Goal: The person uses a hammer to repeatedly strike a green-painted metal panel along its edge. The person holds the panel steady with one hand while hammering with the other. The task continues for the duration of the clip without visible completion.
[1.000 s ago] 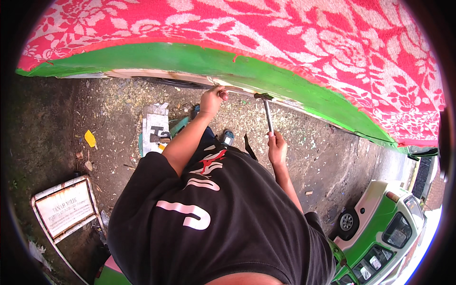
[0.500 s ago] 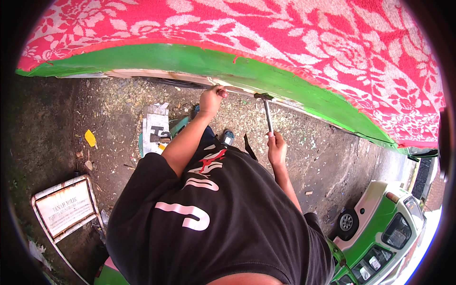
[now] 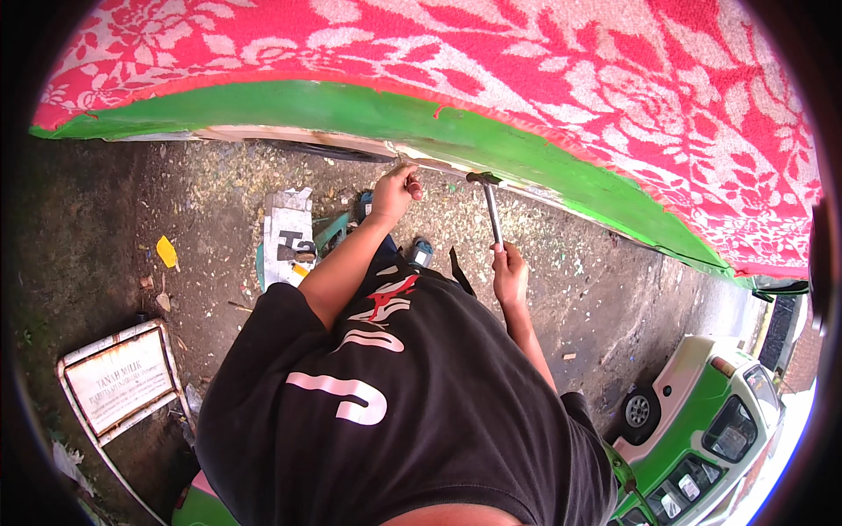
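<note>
"Your right hand [image 3: 510, 277] wraps its fingers round the silver-shafted, dark-headed hammer [image 3: 493, 210], its head just beside the long green-painted panel [image 3: 351, 105]."

"Your left hand [image 3: 395, 195] curls near that panel's lower edge; whether its fingers hold anything, I can't tell. You seem mid-positioning; continuing calls for steady aim."

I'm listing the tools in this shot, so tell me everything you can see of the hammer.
The hammer has a dark head set crosswise on a slim, silvery, metal-looking shaft. The right hand grips its lower end, hiding part of the handle. It points away from the person, leaning slightly left, its head near the lower edge of the green panel; whether they touch is unclear.
</note>
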The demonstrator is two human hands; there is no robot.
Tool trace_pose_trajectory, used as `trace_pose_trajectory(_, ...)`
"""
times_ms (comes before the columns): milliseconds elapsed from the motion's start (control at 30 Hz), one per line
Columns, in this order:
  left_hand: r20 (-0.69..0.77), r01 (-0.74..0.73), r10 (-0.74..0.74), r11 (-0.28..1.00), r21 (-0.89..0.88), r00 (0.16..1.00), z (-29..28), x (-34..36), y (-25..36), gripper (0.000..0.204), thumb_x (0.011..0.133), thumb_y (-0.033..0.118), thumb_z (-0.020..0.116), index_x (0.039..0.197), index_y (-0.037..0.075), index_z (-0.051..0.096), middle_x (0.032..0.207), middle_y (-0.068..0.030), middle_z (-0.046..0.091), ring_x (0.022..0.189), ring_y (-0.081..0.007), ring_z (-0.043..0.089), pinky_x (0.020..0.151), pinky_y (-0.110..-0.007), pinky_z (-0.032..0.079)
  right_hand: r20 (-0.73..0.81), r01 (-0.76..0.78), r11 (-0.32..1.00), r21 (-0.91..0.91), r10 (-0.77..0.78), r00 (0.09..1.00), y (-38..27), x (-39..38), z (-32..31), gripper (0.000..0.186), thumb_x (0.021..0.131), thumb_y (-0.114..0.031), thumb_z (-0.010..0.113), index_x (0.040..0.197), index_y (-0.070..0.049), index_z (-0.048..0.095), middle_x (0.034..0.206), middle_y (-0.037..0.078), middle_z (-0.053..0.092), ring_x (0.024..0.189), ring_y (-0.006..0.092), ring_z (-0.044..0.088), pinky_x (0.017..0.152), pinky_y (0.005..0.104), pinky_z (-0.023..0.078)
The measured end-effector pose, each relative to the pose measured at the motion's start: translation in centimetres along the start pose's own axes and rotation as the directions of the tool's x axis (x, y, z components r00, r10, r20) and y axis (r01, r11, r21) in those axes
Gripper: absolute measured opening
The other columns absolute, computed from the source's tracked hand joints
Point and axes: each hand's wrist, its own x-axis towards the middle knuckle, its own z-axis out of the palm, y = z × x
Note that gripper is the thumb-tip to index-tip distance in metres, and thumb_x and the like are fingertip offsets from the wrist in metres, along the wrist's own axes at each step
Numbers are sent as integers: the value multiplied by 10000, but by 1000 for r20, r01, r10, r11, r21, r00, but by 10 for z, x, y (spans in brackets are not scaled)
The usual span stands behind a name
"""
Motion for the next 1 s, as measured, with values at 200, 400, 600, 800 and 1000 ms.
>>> trace_pose_trajectory(200, 58, 53, -52, 998, -17, 997, -9, 4, 10, 347, 784, -7, 603, 1120, 47, 670, 896, -113, 708, 757, -271, 690, 696, -356, 542, 1, -15, 1000, 3, 15, 1000, -2, 1, 0, 323, 992, -309, 539, 936, -11, 651, 566, -6, 464, 528, 80, 423, 491, 290, 346)
trace_pose_trajectory(400, 15, -51, 50, 982, 181, 999, -11, 5, 17, 329, 792, 25, 623, 1115, 53, 681, 961, -134, 709, 838, -301, 692, 734, -378, 548, -1, 3, 1000, 7, -3, 1000, 4, 3, 2, 325, 990, -310, 544, 941, -8, 651, 576, -13, 470, 536, 74, 426, 492, 287, 345)
trace_pose_trajectory(600, -21, -28, 33, 977, 211, 999, -11, 11, 15, 327, 788, 6, 621, 1103, 55, 692, 1042, -137, 699, 902, -314, 686, 777, -379, 551, 43, -19, 1000, -20, 20, 999, -1, 0, 0, 364, 971, -341, 564, 1041, 5, 651, 645, 148, 577, 568, 258, 555, 577, 394, 437)
trace_pose_trajectory(800, -9, -12, 13, 989, 145, 1000, -9, 14, 12, 332, 786, -21, 605, 1097, 54, 694, 1001, -147, 705, 896, -317, 685, 771, -382, 551, 53, -8, 1000, -14, 9, 999, -16, -2, 1, 345, 966, -318, 581, 1032, 13, 652, 625, 143, 567, 558, 230, 541, 568, 382, 433)
trace_pose_trajectory(1000, -33, 49, -44, 985, 168, 998, -10, 20, 16, 278, 812, 67, 644, 1083, 72, 705, 941, -164, 705, 855, -337, 684, 741, -412, 549, 55, 15, 999, -31, -13, 998, -16, -1, 0, 338, 966, -312, 581, 1046, 8, 656, 631, 149, 574, 552, 237, 546, 572, 386, 438)
